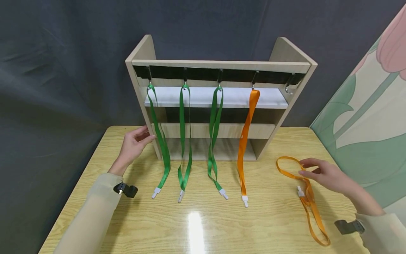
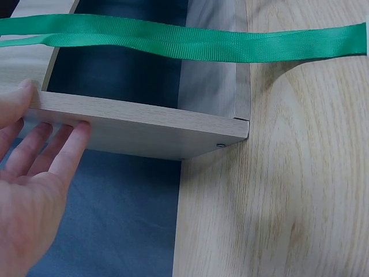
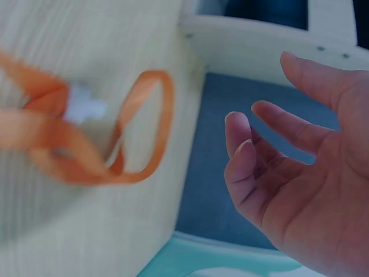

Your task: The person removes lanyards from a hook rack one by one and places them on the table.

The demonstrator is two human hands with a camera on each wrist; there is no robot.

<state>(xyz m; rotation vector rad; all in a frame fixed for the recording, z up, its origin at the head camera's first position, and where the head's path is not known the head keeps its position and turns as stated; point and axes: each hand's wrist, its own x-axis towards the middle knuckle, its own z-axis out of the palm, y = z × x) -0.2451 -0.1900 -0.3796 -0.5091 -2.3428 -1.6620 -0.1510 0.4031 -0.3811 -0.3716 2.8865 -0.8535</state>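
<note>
My left hand holds the left side panel of a wooden rack, thumb at its front edge and fingers along the outer face. Beside it hangs a green lanyard with a white clip. My right hand hovers over an orange lanyard lying looped on the table. In the right wrist view, its loosely bent fingers have nothing between them, and the orange loop lies apart from them. The white clip of this lanyard rests among its folds.
Two more green lanyards and an orange lanyard hang from the rack's hooks, clips over the tabletop. The far right hook is bare. A dark curtain stands behind; a floral panel borders the right.
</note>
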